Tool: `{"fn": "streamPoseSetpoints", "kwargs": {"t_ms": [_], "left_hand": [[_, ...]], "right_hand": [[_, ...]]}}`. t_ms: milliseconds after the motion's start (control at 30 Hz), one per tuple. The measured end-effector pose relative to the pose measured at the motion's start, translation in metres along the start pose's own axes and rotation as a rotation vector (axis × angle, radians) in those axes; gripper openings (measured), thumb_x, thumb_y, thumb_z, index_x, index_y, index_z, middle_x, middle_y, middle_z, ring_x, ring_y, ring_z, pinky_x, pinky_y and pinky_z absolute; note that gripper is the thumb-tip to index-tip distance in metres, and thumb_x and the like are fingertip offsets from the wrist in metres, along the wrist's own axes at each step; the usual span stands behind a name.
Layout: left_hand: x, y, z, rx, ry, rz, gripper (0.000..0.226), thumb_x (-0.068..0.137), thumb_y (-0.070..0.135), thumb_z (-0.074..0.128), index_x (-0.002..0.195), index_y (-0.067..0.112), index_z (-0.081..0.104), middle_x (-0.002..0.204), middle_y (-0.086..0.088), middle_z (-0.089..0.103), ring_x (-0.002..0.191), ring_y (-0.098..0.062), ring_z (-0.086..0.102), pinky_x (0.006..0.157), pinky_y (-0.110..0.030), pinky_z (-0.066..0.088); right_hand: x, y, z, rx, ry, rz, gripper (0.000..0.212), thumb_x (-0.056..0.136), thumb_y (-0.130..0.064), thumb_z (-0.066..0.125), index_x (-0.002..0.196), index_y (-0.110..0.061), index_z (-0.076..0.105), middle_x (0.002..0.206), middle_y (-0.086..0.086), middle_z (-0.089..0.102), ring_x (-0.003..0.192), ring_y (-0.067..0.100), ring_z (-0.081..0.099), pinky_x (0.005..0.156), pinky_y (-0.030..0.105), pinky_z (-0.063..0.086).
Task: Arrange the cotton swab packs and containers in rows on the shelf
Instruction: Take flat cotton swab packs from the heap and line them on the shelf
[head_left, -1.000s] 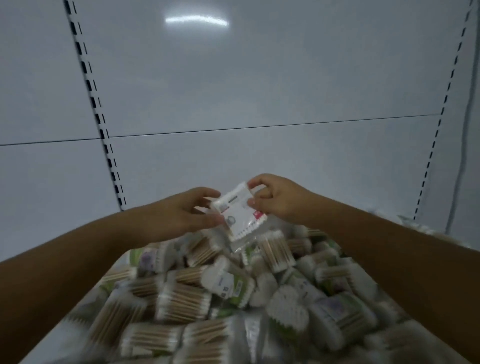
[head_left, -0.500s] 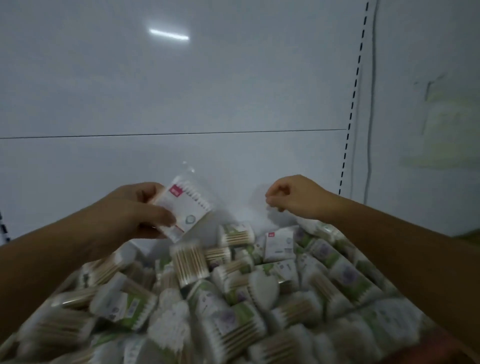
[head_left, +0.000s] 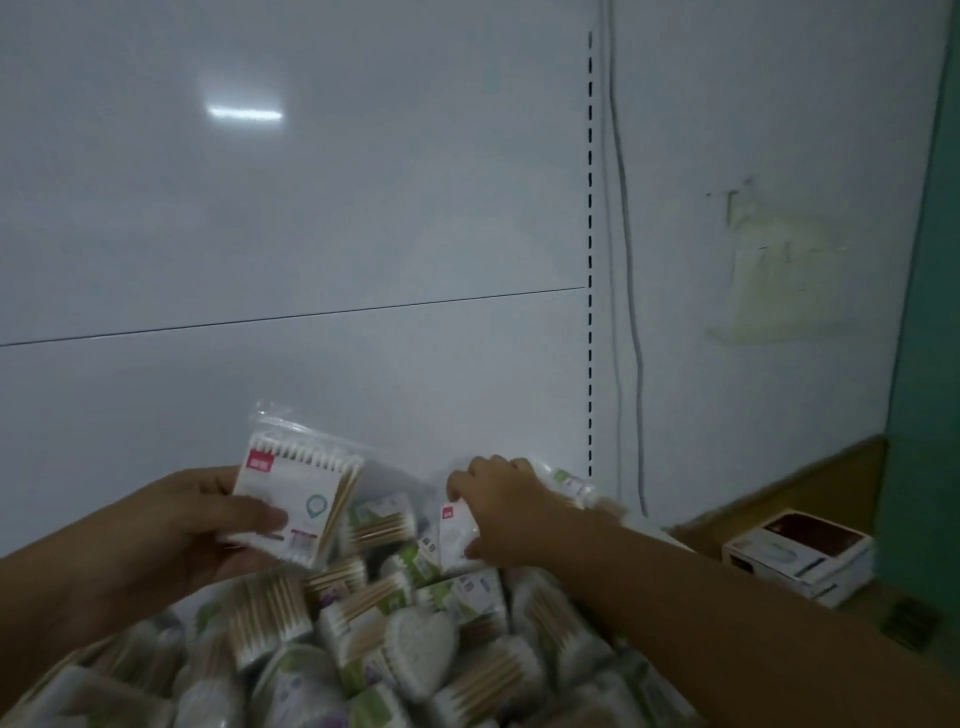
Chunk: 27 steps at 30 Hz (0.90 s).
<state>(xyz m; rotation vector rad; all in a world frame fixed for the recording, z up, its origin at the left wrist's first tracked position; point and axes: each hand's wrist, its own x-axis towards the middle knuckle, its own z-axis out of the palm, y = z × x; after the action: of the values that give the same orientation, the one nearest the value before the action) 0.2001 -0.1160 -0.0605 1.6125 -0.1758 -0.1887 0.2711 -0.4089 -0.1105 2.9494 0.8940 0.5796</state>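
Background is a glossy white shelf back panel (head_left: 311, 208) with a black slotted upright strip (head_left: 590, 260) running down to the far right corner of a big messy heap of cotton swab packs and containers (head_left: 363, 613) that fills the bottom of the view. The left forearm comes in from the near left side of the heap and the left hand (head_left: 197, 525) is raised just above the heap's far left part. Its thumb is laid flat across the front of a flat clear plastic swab pack with a white card and a red label (head_left: 296, 499), fingers tucked behind it, so it's clamped on that one. The pack faces the camera, long axis roughly upright with the top leaning a bit to the right, white cotton tips lined up along the top edge and the clear bag flap sticking up past them. The right forearm reaches in from the near right side of the heap, palm down. The right hand (head_left: 498, 509) sits on the heap's far edge, fingers curled over a small white pack with a red tag (head_left: 454, 530) and thumb at its lower edge, so it's pinching that one. The pack is still lying in the heap. The hands are apart. A white heart-shaped container (head_left: 421, 639) sits mid-heap. Right of the heap, well apart from it, there's a white and dark red box (head_left: 795, 551).
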Motion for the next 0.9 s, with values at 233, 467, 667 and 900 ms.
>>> {"fn": "streamPoseSetpoints", "kwargs": {"t_ms": [233,467,667,900], "left_hand": [[0.012,0.023,0.026,-0.092,-0.15,0.079,0.068,0.041,0.023,0.097,0.099,-0.002,0.073,0.103,-0.027,0.069,0.09,-0.034,0.071,0.075,-0.036,0.058],[0.019,0.06,0.103,-0.148,-0.314,0.088,0.07,0.036,0.019,0.096,0.101,0.004,0.075,0.108,-0.022,0.07,0.091,-0.031,0.071,0.076,-0.045,0.059],[0.015,0.051,0.094,-0.154,-0.117,0.04,0.065,0.029,0.021,0.095,0.089,0.004,0.078,0.098,-0.019,0.073,0.082,-0.027,0.073,0.066,-0.036,0.06],[-0.017,0.048,0.059,-0.142,0.125,-0.029,0.036,0.065,0.015,0.062,0.099,0.004,0.068,0.094,-0.013,0.074,0.079,-0.021,0.073,0.071,-0.034,0.061]], "right_hand": [[0.002,0.027,-0.075,0.663,0.255,0.149,0.031,0.074,-0.002,0.075,0.103,-0.012,0.069,0.092,-0.003,0.058,0.084,0.009,0.056,0.074,0.013,0.041],[-0.002,0.013,-0.138,1.011,0.216,-0.039,0.027,0.072,0.004,0.076,0.076,-0.02,0.065,0.077,-0.004,0.065,0.067,0.001,0.061,0.06,0.014,0.05],[-0.002,0.06,-0.085,0.816,0.05,0.304,0.031,0.088,-0.035,0.065,0.109,-0.012,0.065,0.103,0.001,0.068,0.099,0.02,0.065,0.078,0.029,0.055],[0.01,0.07,0.004,0.074,-0.161,0.347,0.041,0.088,-0.037,0.061,0.123,-0.018,0.053,0.123,0.003,0.057,0.106,0.02,0.054,0.077,0.025,0.038]]}}
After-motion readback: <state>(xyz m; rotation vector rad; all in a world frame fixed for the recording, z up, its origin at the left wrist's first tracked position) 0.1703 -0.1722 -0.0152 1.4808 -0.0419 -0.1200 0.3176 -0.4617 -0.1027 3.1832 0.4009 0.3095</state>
